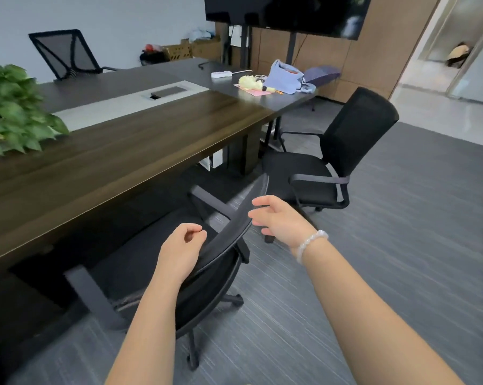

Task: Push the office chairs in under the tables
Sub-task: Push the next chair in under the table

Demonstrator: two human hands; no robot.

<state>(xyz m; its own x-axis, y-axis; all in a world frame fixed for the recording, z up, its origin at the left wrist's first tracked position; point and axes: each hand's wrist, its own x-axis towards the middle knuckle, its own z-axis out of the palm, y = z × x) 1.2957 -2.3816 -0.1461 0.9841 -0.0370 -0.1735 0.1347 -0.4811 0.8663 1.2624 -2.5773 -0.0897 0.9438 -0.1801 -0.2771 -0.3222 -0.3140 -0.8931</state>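
A black mesh office chair (207, 290) stands right in front of me, its seat facing the long dark wooden table (129, 151) and partly under the edge. My left hand (183, 243) hovers over the top of its backrest on the seat side, fingers loosely curled and holding nothing. To the right of the backrest's top edge, my right hand (279, 218) has its fingers spread close to the edge without gripping it. A second black chair (346, 145) stands further right, pulled out from the table and turned at an angle.
A third mesh chair (65, 54) sits at the table's far side. A green plant (12, 107) stands on the table at left; a blue bag (286, 77) and a yellow duster (251, 81) lie at its far end. Grey carpet (401, 259) stretches to the right.
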